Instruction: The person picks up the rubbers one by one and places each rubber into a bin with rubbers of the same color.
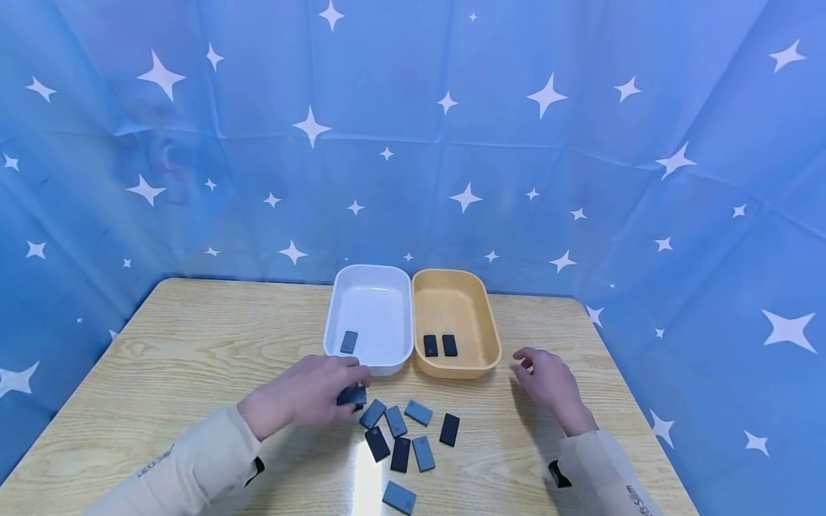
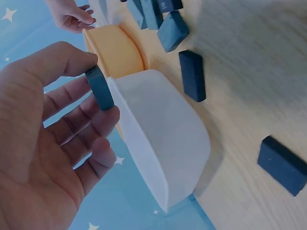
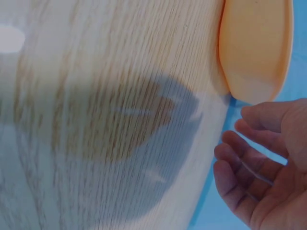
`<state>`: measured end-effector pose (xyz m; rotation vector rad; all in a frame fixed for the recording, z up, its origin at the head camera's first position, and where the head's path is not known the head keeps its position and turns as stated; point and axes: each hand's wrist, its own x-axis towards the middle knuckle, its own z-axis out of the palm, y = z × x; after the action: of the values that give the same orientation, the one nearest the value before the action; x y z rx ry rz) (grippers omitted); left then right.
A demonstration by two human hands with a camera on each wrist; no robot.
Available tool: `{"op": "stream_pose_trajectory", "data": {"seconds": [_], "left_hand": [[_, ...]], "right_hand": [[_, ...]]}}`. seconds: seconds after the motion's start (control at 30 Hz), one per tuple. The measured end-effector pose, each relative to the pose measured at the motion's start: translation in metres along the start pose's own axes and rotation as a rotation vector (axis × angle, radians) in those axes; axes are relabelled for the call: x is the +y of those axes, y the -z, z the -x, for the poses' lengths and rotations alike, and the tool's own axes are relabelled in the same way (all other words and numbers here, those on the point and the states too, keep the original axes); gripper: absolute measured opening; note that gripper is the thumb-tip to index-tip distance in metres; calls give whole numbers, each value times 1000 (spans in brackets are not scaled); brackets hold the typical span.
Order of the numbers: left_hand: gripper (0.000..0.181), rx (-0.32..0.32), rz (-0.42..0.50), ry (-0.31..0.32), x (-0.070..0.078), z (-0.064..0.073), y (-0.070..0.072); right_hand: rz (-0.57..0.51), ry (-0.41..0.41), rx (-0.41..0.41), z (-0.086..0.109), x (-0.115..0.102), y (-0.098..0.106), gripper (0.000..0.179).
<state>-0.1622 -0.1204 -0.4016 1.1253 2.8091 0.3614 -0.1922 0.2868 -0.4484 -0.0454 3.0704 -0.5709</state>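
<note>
Between thumb and fingertips my left hand [image 1: 310, 390] pinches a small blue-grey rectangular block [image 2: 100, 88], raised near the front of the white tub [image 2: 160, 120]. One blue-grey block [image 1: 349, 342] lies inside that tub. My right hand [image 1: 551, 383] hovers to the right of the yellow tub [image 1: 488, 342], fingers loosely bent and holding nothing. Two black blocks [image 1: 430, 345] lie in the yellow tub. In front of the tubs, several loose blocks are scattered, blue-grey ones [image 1: 423, 454] mixed with black ones [image 1: 449, 429].
The two tubs stand side by side at the back of the wooden table [image 1: 213, 337]. Behind it hangs a blue curtain [image 1: 387, 179] with white stars. A single blue-grey block [image 1: 399, 497] lies closest to the front, apart from the others.
</note>
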Motion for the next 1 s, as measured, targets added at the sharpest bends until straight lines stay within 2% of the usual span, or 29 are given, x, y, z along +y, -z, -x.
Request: {"op": "stream_pose_trajectory", "data": {"seconds": [0.33,0.5,0.87,1.0], "left_hand": [[27,36,-19,38,-5,-13,10],[29,44,-34,90,-8,-20,15],[30,100,-1,157,-26,-37,24],[31,93,9,184,-30,-45,24]], "right_hand": [[9,12,12,0,1,-2,28],[10,15,14,1,2,-3,28],[7,7,7,1,1,-4,28],[6,5,6,1,1,-3,28]]}}
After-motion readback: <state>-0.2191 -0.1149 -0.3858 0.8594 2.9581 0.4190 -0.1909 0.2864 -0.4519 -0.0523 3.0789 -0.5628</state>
